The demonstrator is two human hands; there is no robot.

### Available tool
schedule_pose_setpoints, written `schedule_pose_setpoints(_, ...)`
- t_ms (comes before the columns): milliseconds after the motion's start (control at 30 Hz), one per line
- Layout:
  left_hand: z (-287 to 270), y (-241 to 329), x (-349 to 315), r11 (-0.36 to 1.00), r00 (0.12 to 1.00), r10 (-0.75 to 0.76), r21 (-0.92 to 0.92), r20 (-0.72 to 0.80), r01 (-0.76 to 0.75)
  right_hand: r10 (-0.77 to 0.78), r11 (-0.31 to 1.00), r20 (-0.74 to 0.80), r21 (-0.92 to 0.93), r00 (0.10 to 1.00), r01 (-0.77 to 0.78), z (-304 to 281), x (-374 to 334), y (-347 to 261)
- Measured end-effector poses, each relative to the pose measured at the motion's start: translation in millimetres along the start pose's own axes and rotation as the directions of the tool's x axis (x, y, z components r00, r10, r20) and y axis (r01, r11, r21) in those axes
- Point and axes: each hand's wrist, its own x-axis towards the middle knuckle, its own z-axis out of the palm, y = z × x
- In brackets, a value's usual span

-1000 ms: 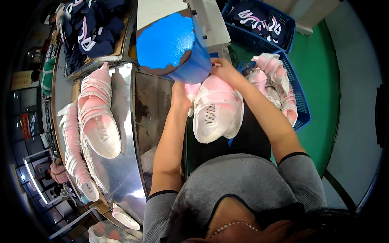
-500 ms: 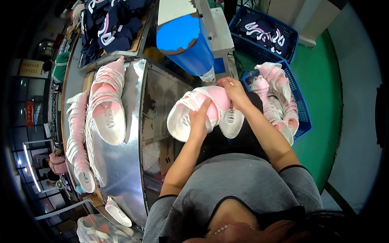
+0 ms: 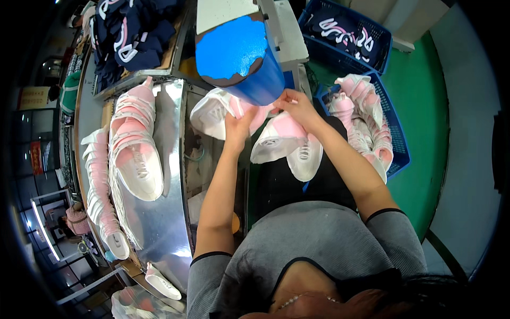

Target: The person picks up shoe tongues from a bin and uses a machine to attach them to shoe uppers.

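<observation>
My left hand [image 3: 238, 126] is closed around a pink and white shoe upper [image 3: 210, 115], its white toe end sticking out to the left. The upper reaches under the blue cylindrical head of a machine [image 3: 255, 80], where part of it is hidden. At its other end, just right of the machine head, my right hand [image 3: 298, 110] pinches its edge with thumb and fingers. Below that wrist hangs a second shoe upper [image 3: 276, 139], toe toward me. A third shoe upper [image 3: 306, 160] lies over my dark-clothed lap, partly covered by the second.
Stacked pink and white uppers [image 3: 137, 143] lie on the metal-topped table [image 3: 172, 212] at left, with a single upper [image 3: 162, 282] nearer me. Dark blue pieces [image 3: 135, 40] are piled at the far left. Blue crates [image 3: 401, 154] on the right hold more uppers and dark pieces.
Both hands have moved forward, the left one also leftward, bringing one upper under the machine head. The bunched uppers have come apart, and one now hangs below my right hand.
</observation>
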Motion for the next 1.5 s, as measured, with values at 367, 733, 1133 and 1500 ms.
schedule_pose_setpoints(367,9.3,-12.3,19.7,0.42,0.824,-0.566,-0.861,0.0,0.288,0.332,0.932,0.015,0.146,0.943,-0.33,-30.5,33.6,-31.7)
schedule_pose_setpoints(733,63.8,12.4,-98.0,0.995,0.964,0.026,0.103,-0.264,0.002,0.304,0.866,-0.435,0.498,0.848,-0.055,39.7,-43.7,4.0)
schedule_pose_setpoints(1133,15.2,25.7,-13.6,0.994,0.959,-0.105,-0.024,-0.264,0.103,0.141,0.847,-0.114,0.528,0.983,-0.06,17.7,-3.1,4.0)
schedule_pose_setpoints(1500,20.7,4.5,11.2,0.675,0.827,-0.546,-0.654,-0.133,0.34,0.233,0.93,0.034,0.286,0.972,-0.233,-7.6,55.3,-1.1)
